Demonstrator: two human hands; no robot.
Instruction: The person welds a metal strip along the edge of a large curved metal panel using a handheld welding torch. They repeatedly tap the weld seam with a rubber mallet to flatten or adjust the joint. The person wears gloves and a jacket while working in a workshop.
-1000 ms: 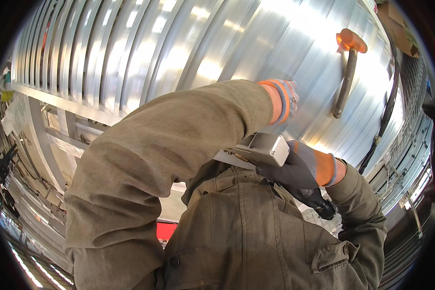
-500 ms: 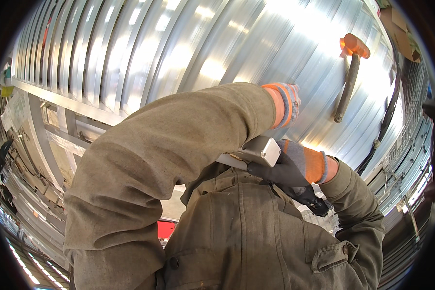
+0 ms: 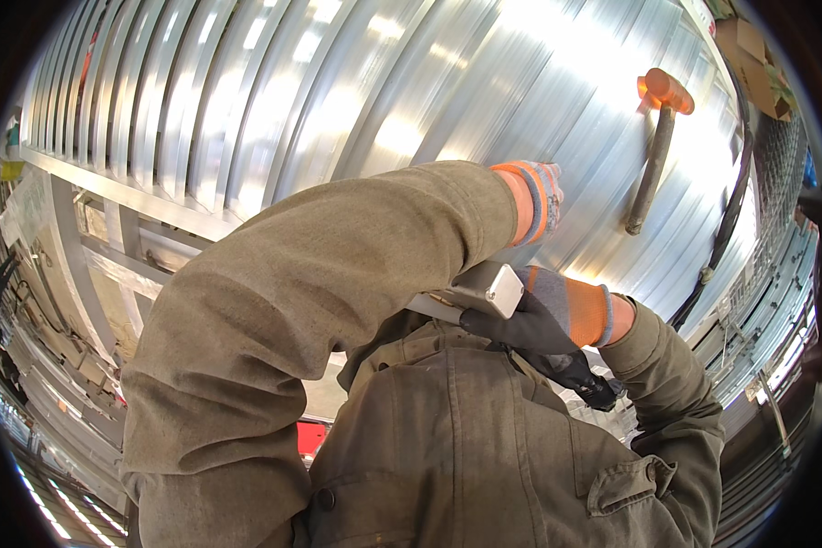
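Note:
My left arm bends across the middle, and my left hand (image 3: 541,199), in a grey and orange knit glove, is beside the ribbed aluminium surface (image 3: 484,100). Its fingers are hidden from me. Below it my right hand (image 3: 557,315), in a glove with black coating, closes against the near side of a silver box-shaped metal piece (image 3: 490,289) with a rounded square end. The rest of that piece runs under my left sleeve. Beneath the right hand a black shape (image 3: 580,376) shows, which I cannot make out.
A mallet (image 3: 653,151) with an orange head and dark handle lies on the metal at the right. A black cable (image 3: 731,215) runs along the right edge. Spaced metal slats (image 3: 146,110) and a frame (image 3: 123,265) stand at left. Cardboard (image 3: 744,55) is at the far right.
Both hands and the box-shaped metal piece sit very slightly further left in view, as does the mallet. The grip looks the same.

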